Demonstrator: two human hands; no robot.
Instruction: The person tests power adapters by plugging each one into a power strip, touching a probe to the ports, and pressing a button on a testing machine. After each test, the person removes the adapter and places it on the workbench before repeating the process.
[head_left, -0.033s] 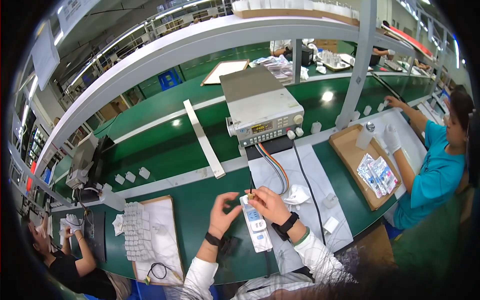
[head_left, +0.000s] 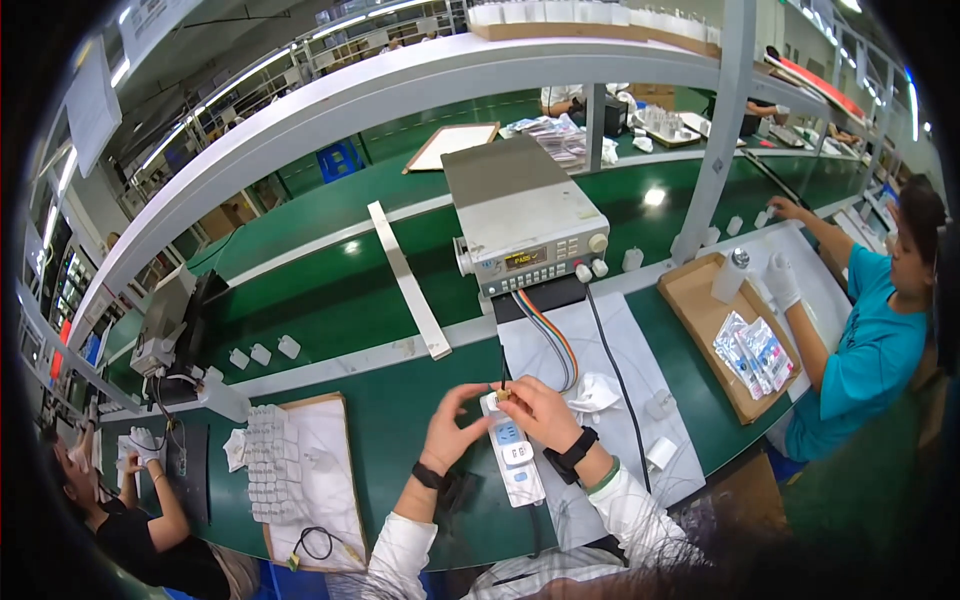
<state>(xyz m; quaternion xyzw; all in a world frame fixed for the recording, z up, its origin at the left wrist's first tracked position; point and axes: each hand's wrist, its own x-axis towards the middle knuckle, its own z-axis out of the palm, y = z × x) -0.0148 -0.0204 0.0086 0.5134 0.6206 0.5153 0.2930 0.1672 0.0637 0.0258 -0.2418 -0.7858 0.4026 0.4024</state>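
A white power strip (head_left: pixel 517 462) lies lengthwise on the green bench in front of me. My left hand (head_left: pixel 452 430) grips its far end from the left with thumb and fingers. My right hand (head_left: pixel 540 412) pinches a small brownish plug piece (head_left: pixel 503 396) at the same end of the strip. A thin black lead rises from that piece. Both wrists wear dark bands, and both sleeves are white.
A grey test instrument (head_left: pixel 525 225) with a striped ribbon cable (head_left: pixel 552 345) stands behind a white mat (head_left: pixel 610 340). A board of white adapters (head_left: pixel 272 465) lies to the left and a cardboard tray (head_left: pixel 690 300) with packets to the right. A gloved co-worker in teal (head_left: pixel 865 350) sits right; another person (head_left: pixel 140 530) is at lower left.
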